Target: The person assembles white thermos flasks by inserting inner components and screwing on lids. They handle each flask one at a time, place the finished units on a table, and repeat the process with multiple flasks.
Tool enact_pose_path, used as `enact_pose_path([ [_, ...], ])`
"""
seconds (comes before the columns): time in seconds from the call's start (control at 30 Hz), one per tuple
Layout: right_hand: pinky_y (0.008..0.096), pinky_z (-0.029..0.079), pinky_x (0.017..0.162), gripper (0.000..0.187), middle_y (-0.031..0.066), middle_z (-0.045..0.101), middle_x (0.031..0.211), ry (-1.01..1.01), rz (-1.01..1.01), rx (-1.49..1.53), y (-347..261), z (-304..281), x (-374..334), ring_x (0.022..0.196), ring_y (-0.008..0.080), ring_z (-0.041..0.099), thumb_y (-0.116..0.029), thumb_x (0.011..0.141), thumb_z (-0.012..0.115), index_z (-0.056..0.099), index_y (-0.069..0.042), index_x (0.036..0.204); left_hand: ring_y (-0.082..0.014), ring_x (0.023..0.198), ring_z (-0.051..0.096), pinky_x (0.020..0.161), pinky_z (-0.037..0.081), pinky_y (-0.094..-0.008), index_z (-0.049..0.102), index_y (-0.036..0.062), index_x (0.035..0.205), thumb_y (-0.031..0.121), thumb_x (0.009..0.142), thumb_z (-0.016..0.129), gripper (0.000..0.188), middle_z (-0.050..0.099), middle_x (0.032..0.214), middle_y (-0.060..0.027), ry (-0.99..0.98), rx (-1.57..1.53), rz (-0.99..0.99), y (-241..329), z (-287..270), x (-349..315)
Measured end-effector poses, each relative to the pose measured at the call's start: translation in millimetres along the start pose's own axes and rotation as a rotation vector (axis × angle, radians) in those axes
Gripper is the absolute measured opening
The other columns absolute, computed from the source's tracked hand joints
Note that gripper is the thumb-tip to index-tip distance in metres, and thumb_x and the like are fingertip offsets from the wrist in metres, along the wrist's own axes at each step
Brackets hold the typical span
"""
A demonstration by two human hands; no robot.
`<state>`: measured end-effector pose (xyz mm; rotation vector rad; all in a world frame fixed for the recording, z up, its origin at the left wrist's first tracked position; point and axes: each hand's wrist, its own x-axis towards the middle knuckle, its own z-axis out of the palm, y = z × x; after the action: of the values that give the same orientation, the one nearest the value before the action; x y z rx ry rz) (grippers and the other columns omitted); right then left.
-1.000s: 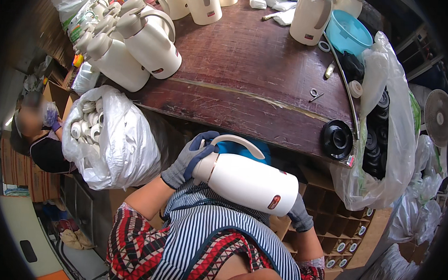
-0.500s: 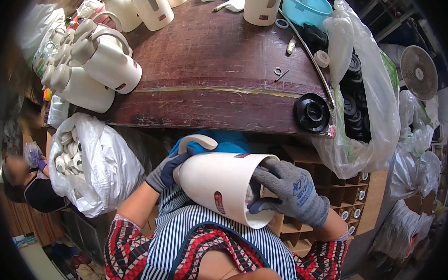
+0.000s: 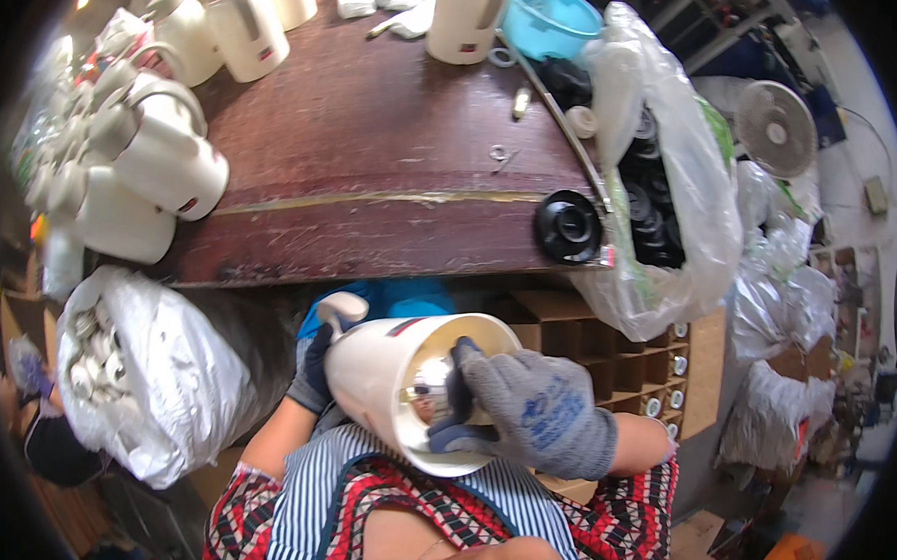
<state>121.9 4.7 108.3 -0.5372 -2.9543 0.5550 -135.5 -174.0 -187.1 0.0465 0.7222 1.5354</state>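
Observation:
A cream vacuum jug (image 3: 362, 371) lies tilted on its side over my lap, its wide open base facing right and up. My left hand (image 3: 315, 367), in a blue-grey work glove, grips its neck end next to the curved handle (image 3: 344, 305). Inside the base a shiny silver liner (image 3: 426, 377) shows. My right hand (image 3: 543, 404), in a grey glove with dark fingertips, reaches into the opening with thumb and fingers apart. How firmly those fingertips touch the liner is unclear.
Finished-looking cream jugs (image 3: 174, 158) crowd the table's left side. A black round lid (image 3: 568, 227) sits at its front right edge. A plastic bag of black lids (image 3: 706, 226) hangs there. Below are a white sack (image 3: 179, 368) of pale parts and a divided carton (image 3: 566, 343).
The view has swung, shifting the table and its things leftward. The jug's open base has turned more toward me, exposing the silver liner. My right hand's fingers are still in the opening.

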Motion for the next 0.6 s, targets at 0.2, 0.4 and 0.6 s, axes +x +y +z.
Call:
enact_pose_path([
  [0.2,0.0335,0.053,0.059,0.084,0.0044,0.068,0.085,0.09,-0.119,-0.038,-13,-8,24,0.072,0.0203,0.069,-0.06,0.074,0.08,0.063,-0.001,0.13,-0.0304,0.127,0.061,0.108,0.049,-0.0474,0.055,0.0102,0.14,0.046,0.099,0.065,0.055,0.063,0.137,-0.016,-0.028,-0.066,-0.026,7,-9,13],
  [0.4,0.0469,0.052,0.09,0.068,0.018,0.069,0.111,0.494,0.331,0.036,140,27,43,0.103,0.0416,0.065,-0.037,0.078,0.086,0.06,-0.008,0.135,-0.03,0.126,0.061,0.108,0.049,-0.047,0.056,0.0101,0.138,0.045,0.1,0.064,0.052,0.064,0.136,-0.0154,-0.018,-0.12,0.065,18,-25,-2],
  [0.6,0.0556,0.047,0.103,0.048,0.0118,0.065,0.133,0.418,0.152,-0.655,245,162,-28,0.111,0.0323,0.064,-0.026,0.085,0.07,0.066,-0.017,0.132,-0.0296,0.124,0.062,0.107,0.049,-0.0467,0.057,0.0101,0.136,0.044,0.1,0.064,0.05,0.064,0.134,-0.0148,-0.059,-0.149,0.083,23,-21,1],
])
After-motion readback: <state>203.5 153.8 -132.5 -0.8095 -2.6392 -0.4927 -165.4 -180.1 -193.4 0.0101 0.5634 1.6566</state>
